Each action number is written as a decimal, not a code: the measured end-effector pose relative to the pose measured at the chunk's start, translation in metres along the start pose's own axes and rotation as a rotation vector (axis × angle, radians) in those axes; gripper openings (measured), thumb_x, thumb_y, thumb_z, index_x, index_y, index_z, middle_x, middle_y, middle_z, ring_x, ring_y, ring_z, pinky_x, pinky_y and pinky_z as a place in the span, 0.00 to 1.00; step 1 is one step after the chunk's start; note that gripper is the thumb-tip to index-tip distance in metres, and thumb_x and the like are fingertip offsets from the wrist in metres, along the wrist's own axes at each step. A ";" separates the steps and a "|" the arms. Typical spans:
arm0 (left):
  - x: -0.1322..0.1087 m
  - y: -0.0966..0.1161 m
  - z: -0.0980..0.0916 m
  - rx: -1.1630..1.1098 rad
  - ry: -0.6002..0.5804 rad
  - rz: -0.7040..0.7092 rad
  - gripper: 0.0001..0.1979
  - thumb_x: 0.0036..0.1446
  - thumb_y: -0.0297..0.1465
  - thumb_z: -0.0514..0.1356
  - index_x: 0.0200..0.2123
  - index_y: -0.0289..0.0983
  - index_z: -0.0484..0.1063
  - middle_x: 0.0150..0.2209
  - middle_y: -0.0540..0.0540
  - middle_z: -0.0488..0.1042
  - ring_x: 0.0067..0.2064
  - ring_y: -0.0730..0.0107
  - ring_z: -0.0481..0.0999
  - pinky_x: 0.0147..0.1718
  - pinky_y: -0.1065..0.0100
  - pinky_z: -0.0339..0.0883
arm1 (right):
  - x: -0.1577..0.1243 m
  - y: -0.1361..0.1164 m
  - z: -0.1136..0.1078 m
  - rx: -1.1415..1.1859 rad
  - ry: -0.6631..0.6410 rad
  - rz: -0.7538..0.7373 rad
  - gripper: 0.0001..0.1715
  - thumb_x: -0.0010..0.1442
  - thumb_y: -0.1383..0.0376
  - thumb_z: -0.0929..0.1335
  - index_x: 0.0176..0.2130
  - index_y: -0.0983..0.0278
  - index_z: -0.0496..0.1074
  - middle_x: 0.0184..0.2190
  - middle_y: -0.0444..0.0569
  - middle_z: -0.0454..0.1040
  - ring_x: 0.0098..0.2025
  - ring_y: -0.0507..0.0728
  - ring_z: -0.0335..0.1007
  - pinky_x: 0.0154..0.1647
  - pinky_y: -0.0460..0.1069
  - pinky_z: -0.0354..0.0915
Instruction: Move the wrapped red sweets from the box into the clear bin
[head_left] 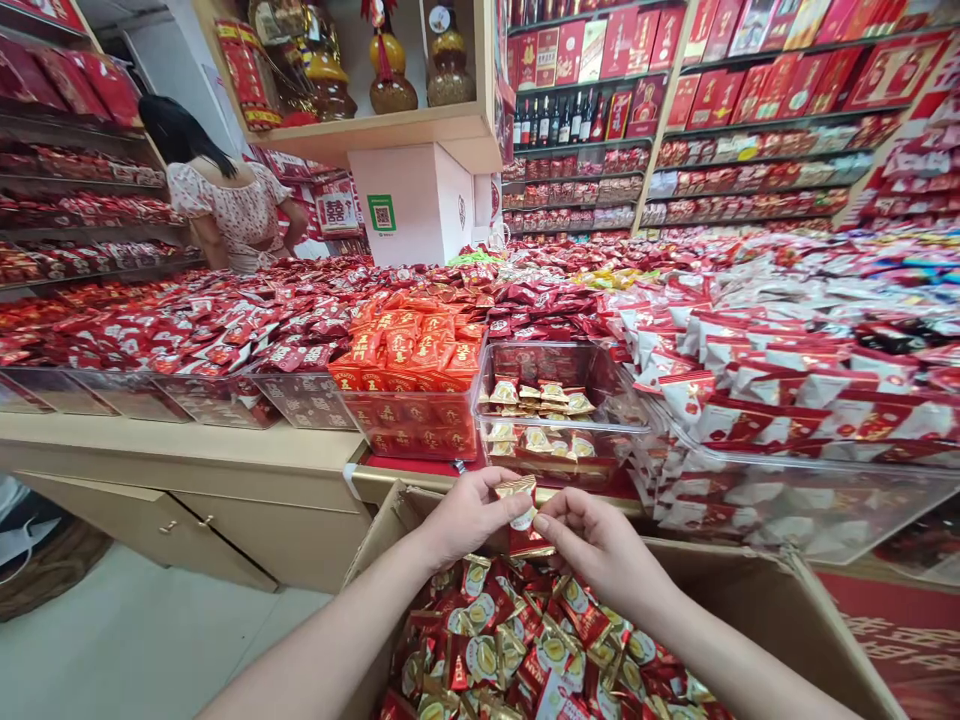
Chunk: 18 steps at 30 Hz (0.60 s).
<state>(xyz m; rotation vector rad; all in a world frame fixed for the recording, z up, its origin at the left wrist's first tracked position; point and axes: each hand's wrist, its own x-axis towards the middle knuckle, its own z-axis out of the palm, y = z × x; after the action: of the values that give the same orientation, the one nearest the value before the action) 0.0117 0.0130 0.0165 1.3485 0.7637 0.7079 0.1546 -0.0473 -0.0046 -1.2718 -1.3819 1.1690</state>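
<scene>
My left hand (463,520) pinches a small red-and-gold wrapped candy (523,522) between thumb and fingers. My right hand (604,545) is closed at the candy's other side, its thumb and fingertips gripping the wrapper's edge. Below both hands is an open cardboard box (757,590), filled with loose candies (487,655) in similar red-and-gold wrappers. Just beyond the hands stands a clear plastic bin (634,410), with a low layer of gold-and-red candies inside.
A bin heaped with orange-red packets (409,350) stands left of the clear bin. White-and-red packets (810,400) overfill a bin on the right. A cabinet counter (187,450) runs left. A person (229,190) faces the far shelves. Boxes and bottles line the back shelves (585,85).
</scene>
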 end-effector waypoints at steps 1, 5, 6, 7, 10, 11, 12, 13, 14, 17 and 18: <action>0.000 -0.001 0.000 0.005 0.014 0.002 0.14 0.40 0.34 0.63 0.29 0.33 0.66 0.24 0.52 0.68 0.25 0.78 0.65 0.27 0.75 0.58 | -0.001 0.000 0.000 -0.011 -0.012 0.005 0.14 0.51 0.55 0.63 0.29 0.64 0.61 0.21 0.41 0.65 0.19 0.47 0.61 0.18 0.43 0.60; 0.000 -0.003 -0.001 0.000 0.084 0.008 0.12 0.41 0.35 0.62 0.25 0.34 0.64 0.21 0.53 0.67 0.24 0.79 0.64 0.25 0.75 0.58 | -0.003 -0.004 0.000 -0.021 -0.051 0.020 0.15 0.49 0.58 0.66 0.35 0.63 0.61 0.25 0.43 0.69 0.24 0.50 0.65 0.19 0.43 0.60; -0.001 -0.002 -0.001 0.004 0.072 0.009 0.12 0.41 0.35 0.62 0.25 0.34 0.64 0.22 0.53 0.67 0.24 0.79 0.64 0.25 0.76 0.58 | -0.004 -0.005 -0.001 -0.026 -0.042 0.005 0.14 0.50 0.59 0.65 0.35 0.63 0.61 0.26 0.44 0.69 0.25 0.50 0.65 0.20 0.43 0.61; -0.001 0.000 -0.002 0.012 0.042 0.000 0.12 0.41 0.35 0.62 0.27 0.34 0.65 0.23 0.53 0.67 0.24 0.79 0.65 0.25 0.75 0.58 | -0.004 -0.006 -0.001 -0.033 -0.032 -0.017 0.12 0.50 0.60 0.65 0.34 0.64 0.61 0.27 0.44 0.69 0.27 0.50 0.66 0.22 0.43 0.62; -0.003 0.004 -0.003 0.055 -0.052 -0.075 0.15 0.42 0.37 0.60 0.32 0.35 0.66 0.25 0.51 0.68 0.24 0.77 0.66 0.23 0.74 0.59 | -0.005 -0.006 -0.003 -0.091 -0.024 -0.096 0.10 0.53 0.61 0.63 0.35 0.63 0.62 0.28 0.45 0.69 0.29 0.51 0.66 0.27 0.44 0.63; -0.003 0.004 -0.003 0.068 -0.049 -0.100 0.15 0.42 0.38 0.60 0.32 0.34 0.65 0.25 0.50 0.68 0.23 0.77 0.66 0.21 0.74 0.59 | -0.005 -0.007 -0.003 -0.136 0.001 -0.111 0.10 0.53 0.61 0.63 0.36 0.63 0.62 0.27 0.44 0.69 0.28 0.50 0.65 0.26 0.44 0.62; -0.002 0.003 -0.003 0.076 -0.021 -0.109 0.14 0.43 0.38 0.59 0.30 0.34 0.65 0.24 0.50 0.68 0.22 0.76 0.65 0.20 0.74 0.59 | -0.005 -0.007 -0.004 -0.205 0.046 -0.127 0.10 0.54 0.61 0.62 0.36 0.63 0.61 0.25 0.44 0.68 0.25 0.50 0.64 0.25 0.45 0.62; -0.001 0.001 -0.003 0.084 0.027 -0.100 0.13 0.42 0.38 0.59 0.28 0.34 0.64 0.22 0.51 0.67 0.22 0.76 0.65 0.20 0.74 0.59 | -0.005 -0.008 -0.004 -0.297 0.105 -0.154 0.09 0.54 0.61 0.62 0.35 0.63 0.61 0.24 0.44 0.66 0.24 0.50 0.63 0.24 0.45 0.61; -0.001 -0.002 -0.002 0.096 0.086 -0.073 0.13 0.42 0.38 0.59 0.26 0.34 0.63 0.21 0.52 0.66 0.22 0.76 0.65 0.20 0.74 0.59 | -0.006 -0.009 -0.004 -0.400 0.172 -0.200 0.08 0.55 0.61 0.61 0.34 0.63 0.61 0.25 0.45 0.66 0.23 0.50 0.62 0.24 0.46 0.61; 0.001 -0.013 0.000 0.152 0.245 0.050 0.13 0.42 0.37 0.59 0.21 0.35 0.60 0.19 0.54 0.64 0.22 0.77 0.64 0.22 0.75 0.58 | -0.008 -0.012 -0.003 -0.668 0.280 -0.415 0.06 0.56 0.63 0.60 0.34 0.64 0.62 0.35 0.51 0.63 0.31 0.52 0.64 0.31 0.48 0.63; 0.002 -0.015 0.001 0.168 0.267 0.080 0.13 0.43 0.37 0.59 0.20 0.35 0.60 0.19 0.54 0.64 0.23 0.78 0.63 0.23 0.75 0.57 | -0.009 -0.013 -0.002 -0.725 0.265 -0.469 0.08 0.55 0.63 0.60 0.36 0.64 0.61 0.37 0.52 0.62 0.34 0.53 0.64 0.33 0.48 0.64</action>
<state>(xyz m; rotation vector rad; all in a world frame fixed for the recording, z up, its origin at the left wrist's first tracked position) 0.0136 0.0123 0.0013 1.4599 1.0040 0.9162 0.1552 -0.0567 0.0083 -1.3985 -1.8381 0.1567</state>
